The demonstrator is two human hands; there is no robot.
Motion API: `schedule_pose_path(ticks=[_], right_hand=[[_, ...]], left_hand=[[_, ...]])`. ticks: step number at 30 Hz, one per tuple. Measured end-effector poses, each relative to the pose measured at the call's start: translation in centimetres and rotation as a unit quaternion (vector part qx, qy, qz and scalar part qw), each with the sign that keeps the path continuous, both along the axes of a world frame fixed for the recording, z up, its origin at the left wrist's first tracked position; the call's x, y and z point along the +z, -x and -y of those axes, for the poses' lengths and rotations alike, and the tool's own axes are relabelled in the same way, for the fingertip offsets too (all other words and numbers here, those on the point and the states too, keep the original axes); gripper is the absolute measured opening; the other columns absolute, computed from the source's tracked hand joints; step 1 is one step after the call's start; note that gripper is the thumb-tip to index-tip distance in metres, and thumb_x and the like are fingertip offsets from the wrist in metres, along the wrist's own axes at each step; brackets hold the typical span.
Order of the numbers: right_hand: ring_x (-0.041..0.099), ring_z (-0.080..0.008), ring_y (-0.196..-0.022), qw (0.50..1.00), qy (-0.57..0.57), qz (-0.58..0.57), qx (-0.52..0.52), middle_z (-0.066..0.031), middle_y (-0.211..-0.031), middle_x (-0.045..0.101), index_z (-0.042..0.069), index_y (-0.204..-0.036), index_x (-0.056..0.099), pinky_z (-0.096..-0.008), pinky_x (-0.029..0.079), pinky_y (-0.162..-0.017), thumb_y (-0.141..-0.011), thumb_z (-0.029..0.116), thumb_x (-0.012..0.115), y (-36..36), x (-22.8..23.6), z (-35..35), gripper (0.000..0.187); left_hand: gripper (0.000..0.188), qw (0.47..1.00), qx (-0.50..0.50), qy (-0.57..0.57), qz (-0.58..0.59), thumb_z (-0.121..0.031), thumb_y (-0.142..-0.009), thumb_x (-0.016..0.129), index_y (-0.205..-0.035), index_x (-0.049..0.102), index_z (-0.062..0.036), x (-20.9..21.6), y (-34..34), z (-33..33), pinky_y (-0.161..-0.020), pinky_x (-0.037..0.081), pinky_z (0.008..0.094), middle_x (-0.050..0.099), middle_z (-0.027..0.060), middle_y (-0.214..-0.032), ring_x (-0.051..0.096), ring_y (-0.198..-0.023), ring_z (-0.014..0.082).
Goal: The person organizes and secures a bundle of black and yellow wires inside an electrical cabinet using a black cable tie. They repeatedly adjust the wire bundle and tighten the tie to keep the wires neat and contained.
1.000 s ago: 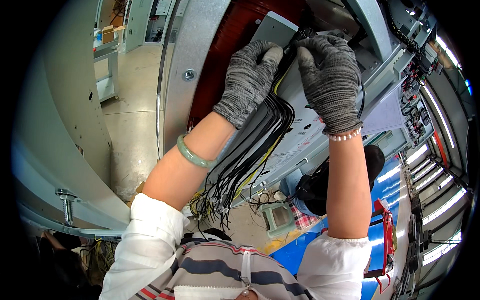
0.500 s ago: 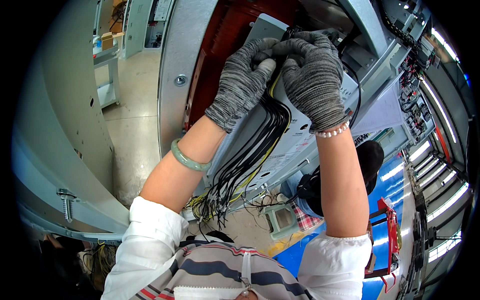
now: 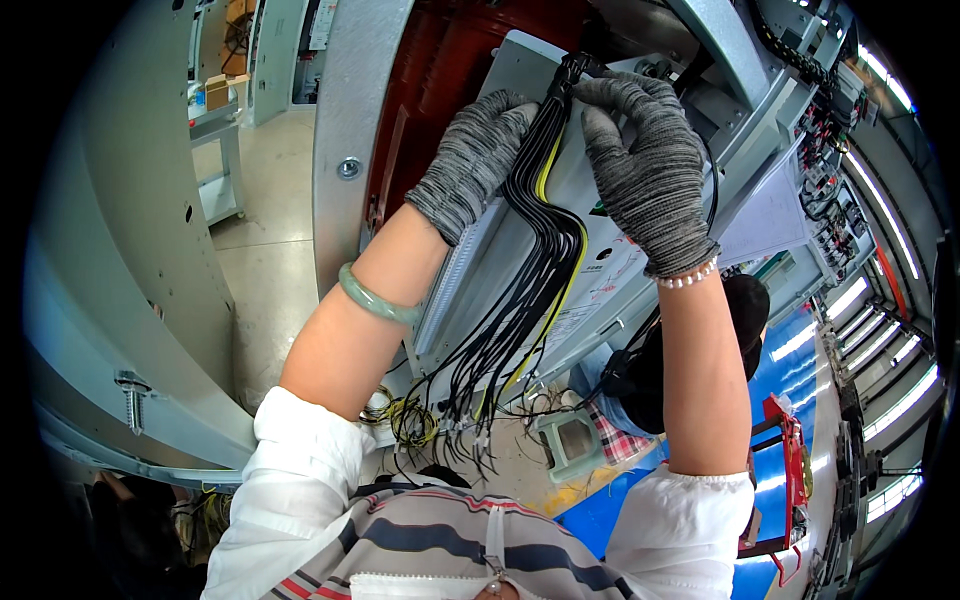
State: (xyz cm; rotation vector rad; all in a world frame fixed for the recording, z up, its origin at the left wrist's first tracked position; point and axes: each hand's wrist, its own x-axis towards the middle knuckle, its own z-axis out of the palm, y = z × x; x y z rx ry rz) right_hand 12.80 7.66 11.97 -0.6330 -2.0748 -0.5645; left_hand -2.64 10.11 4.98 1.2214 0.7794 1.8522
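A bundle of black wires with one yellow-green strand [image 3: 548, 215] runs down a pale metal panel and fans into loose ends below. Its top is gathered at a dark tied spot [image 3: 570, 75]. My left hand [image 3: 474, 155], in a grey knitted glove, is closed at the bundle's left edge, its fingertips partly hidden behind the wires. My right hand [image 3: 648, 160], gloved alike, is right of the tied spot. Its index finger reaches toward the bundle's top, and the thumb is apart from it, with nothing visible between them.
A galvanized metal post [image 3: 350, 130] and dark red cylindrical parts [image 3: 440, 60] stand left of the panel. Coiled yellow wires [image 3: 412, 425] hang below. A person in dark clothing [image 3: 742, 320] is close on the right, by a green stool [image 3: 572, 445]. A red cart [image 3: 785, 470] stands farther right.
My hands have moved apart from the bundle's top. The right hand has shifted right and its thumb and index have parted; the left has slid slightly lower left. The tied spot now shows.
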Motion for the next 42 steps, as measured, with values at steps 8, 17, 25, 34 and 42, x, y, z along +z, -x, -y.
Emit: schedule_pose_path(ticks=[8, 17, 25, 34, 42], right_hand=[[0.062, -0.0278, -0.099, 1.000, -0.028, 0.014, 0.000, -0.0128, -0.105, 0.063, 0.009, -0.105, 0.068, -0.0361, 0.049, -0.089, -0.083, 0.014, 0.065, 0.1, -0.2, -0.2, 0.023], [0.062, -0.0282, -0.099, 0.999, -0.012, 0.026, -0.015, -0.0127, -0.104, 0.063, 0.009, -0.105, 0.068, -0.0361, 0.049, -0.089, -0.081, 0.011, 0.064, 0.0, 0.1, -0.3, 0.024], [0.062, -0.0286, -0.091, 0.999, -0.015, 0.001, 0.035, -0.0113, -0.098, 0.063, 0.012, -0.100, 0.069, -0.0395, 0.049, -0.083, -0.079, 0.016, 0.065, -0.8, 0.1, -0.6, 0.022], [0.064, -0.0263, -0.094, 0.996, -0.024, -0.035, 0.083, -0.0119, -0.097, 0.067, 0.011, -0.100, 0.070, -0.0368, 0.050, -0.085, -0.083, 0.016, 0.063, -2.5, 1.6, -1.5, 0.019], [0.064, -0.0252, -0.097, 0.981, 0.173, 0.088, 0.025, -0.0125, -0.104, 0.068, 0.015, -0.113, 0.065, -0.0374, 0.048, -0.091, -0.089, 0.032, 0.060, -3.2, 7.0, -7.2, 0.031]], left_hand=[[0.032, 0.989, 0.065, -0.079, -0.107, -0.022, -0.088, 0.064, -0.112, 0.063, -0.0008, -0.7, 0.8, 1.6, -0.078, 0.051, 0.0259, 0.066, 0.0088, -0.097, 0.062, -0.088, 0.0137], [0.047, 0.983, -0.014, -0.033, -0.180, -0.023, -0.080, 0.070, -0.119, 0.058, 0.0006, 0.3, 2.0, 2.0, -0.082, 0.048, 0.0266, 0.063, 0.0075, -0.100, 0.058, -0.090, 0.0141], [0.032, 0.952, 0.130, -0.044, -0.275, -0.017, -0.084, 0.066, -0.111, 0.060, -0.0017, 0.6, 1.1, -0.3, -0.080, 0.048, 0.0295, 0.065, 0.0062, -0.092, 0.059, -0.086, 0.0143], [0.044, 0.962, 0.207, -0.019, -0.176, -0.039, -0.089, 0.062, -0.109, 0.059, 0.0000, 2.3, 0.0, 0.4, -0.084, 0.049, 0.0330, 0.065, 0.0145, -0.098, 0.062, -0.091, 0.0219], [0.035, 0.962, 0.211, -0.059, -0.165, -0.021, -0.090, 0.061, -0.120, 0.054, -0.0021, 1.1, 1.8, -0.9, -0.088, 0.048, 0.0304, 0.063, 0.0120, -0.105, 0.060, -0.094, 0.0177]])
